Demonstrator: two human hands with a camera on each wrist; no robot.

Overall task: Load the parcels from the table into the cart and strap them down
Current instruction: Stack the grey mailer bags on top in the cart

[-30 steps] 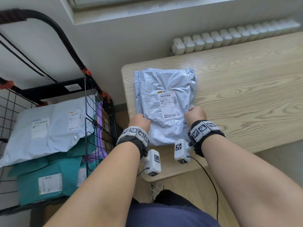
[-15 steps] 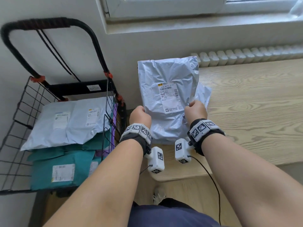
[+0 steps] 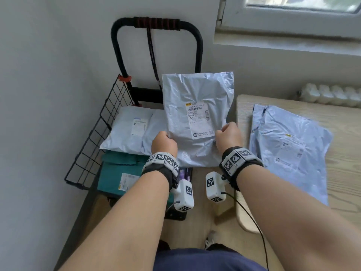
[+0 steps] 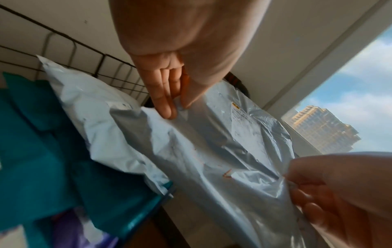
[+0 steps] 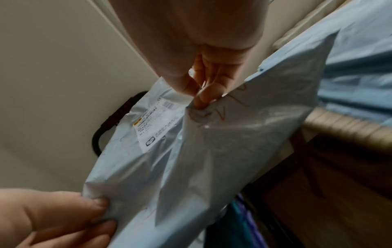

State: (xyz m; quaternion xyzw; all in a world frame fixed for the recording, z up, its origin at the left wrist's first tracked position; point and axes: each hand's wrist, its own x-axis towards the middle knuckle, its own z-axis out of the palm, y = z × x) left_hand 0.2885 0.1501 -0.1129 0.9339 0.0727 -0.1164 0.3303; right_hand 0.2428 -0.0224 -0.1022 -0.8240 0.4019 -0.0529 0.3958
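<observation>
Beside the wooden worktop (image 3: 341, 173), where one grey mailer (image 3: 289, 145) waits, both hands pinch the side edges of a grey poly parcel (image 3: 197, 118): left hand (image 3: 164, 143), right hand (image 3: 229, 136), above the wire cart (image 3: 109, 124). It looks light, soft and slippery, so edge grips suit it. Inside the cart lie a white parcel (image 3: 129, 132) over teal parcels (image 3: 115, 173).

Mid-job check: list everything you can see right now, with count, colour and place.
Held parcel: one, grey, in the air over the cart.
Cart: one, black wire, by the wall.
Parcels in cart: grey on top, teal beneath, purple at the edge; count unclear.
Table: one, light wood, right.
Parcels on table: grey, seemingly two overlapping.
Radiator: white, behind the table.
Left hand, right hand: each pinches a side edge of the held parcel.
</observation>
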